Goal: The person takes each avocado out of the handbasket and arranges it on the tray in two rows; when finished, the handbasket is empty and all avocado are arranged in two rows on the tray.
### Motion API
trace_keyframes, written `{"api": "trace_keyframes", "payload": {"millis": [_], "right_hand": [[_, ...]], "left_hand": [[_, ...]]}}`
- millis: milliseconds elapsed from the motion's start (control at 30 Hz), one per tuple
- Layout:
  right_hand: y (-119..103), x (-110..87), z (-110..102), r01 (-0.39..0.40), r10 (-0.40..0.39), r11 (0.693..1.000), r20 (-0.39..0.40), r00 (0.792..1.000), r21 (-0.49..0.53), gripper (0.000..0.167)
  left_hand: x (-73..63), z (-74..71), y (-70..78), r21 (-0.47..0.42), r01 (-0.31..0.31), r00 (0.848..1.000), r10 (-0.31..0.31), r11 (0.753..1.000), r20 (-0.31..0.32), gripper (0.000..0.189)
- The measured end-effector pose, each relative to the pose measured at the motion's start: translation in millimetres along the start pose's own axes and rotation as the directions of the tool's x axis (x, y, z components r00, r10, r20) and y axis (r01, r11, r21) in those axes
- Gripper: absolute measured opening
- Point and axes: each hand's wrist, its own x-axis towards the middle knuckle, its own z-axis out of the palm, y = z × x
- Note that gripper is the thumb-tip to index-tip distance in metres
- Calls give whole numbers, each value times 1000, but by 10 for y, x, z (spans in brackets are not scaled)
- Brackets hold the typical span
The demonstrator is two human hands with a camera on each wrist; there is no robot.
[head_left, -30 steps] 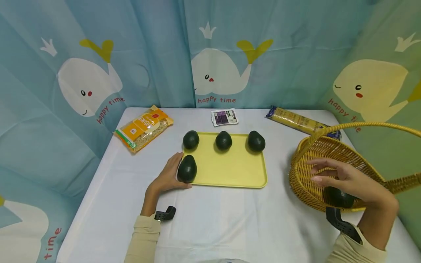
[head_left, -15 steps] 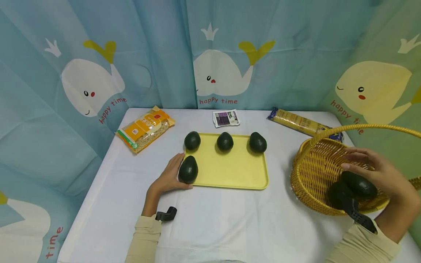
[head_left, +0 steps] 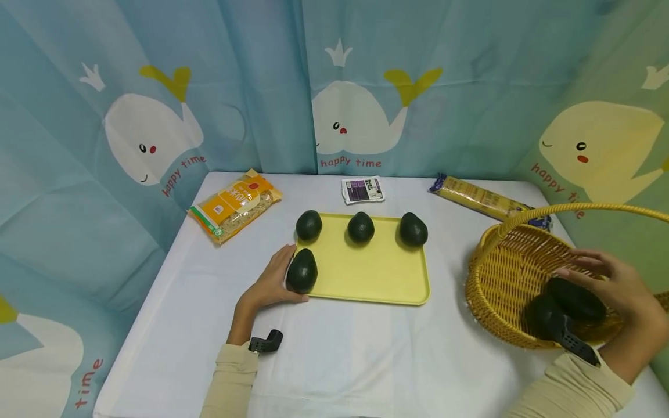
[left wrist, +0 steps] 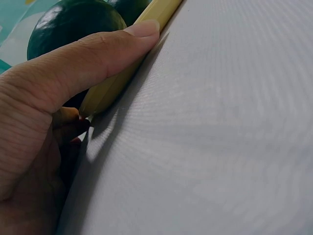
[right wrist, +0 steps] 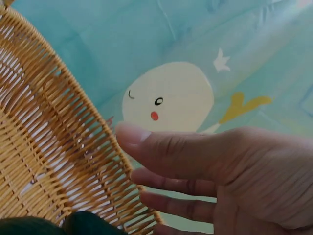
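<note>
My left hand (head_left: 274, 278) holds the near left corner of a yellow tray (head_left: 371, 273), thumb along its front edge. Four-sided and shallow, the tray carries several dark green avocados: one (head_left: 302, 271) beside my left hand, others (head_left: 309, 226) (head_left: 360, 227) (head_left: 413, 230) along the far edge. My right hand (head_left: 622, 287) hovers over the wicker basket (head_left: 502, 290), fingers loosely bent with nothing between them. Below it, two avocados lie together, one (head_left: 577, 299) partly over the other (head_left: 543, 316). In the right wrist view, the thumb (right wrist: 171, 152) and fingers are apart, near the basket rim (right wrist: 63, 68).
An orange bag of grains (head_left: 235, 206) lies at the back left. A small white and purple packet (head_left: 363, 190) is behind the tray, and a long yellow package (head_left: 475, 196) lies behind the basket. The basket's handle (head_left: 590, 207) arches high on the right. Curtains (head_left: 272, 87) surround the table.
My right hand has moved right within the basket, uncovering the two avocados. My left hand stays at the tray corner. The whole head view has shifted slightly.
</note>
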Motion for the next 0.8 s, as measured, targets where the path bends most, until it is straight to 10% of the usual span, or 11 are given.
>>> {"api": "trace_keyframes", "payload": {"millis": [633, 800], "right_hand": [[241, -62, 18, -127, 125, 990, 29, 992, 60, 35], [262, -35, 33, -153, 155, 988, 48, 987, -34, 64]], "left_hand": [[-3, 21, -10, 2, 2, 1000, -2, 1000, -3, 129], [13, 20, -15, 18, -11, 1000, 11, 1000, -15, 129]]}}
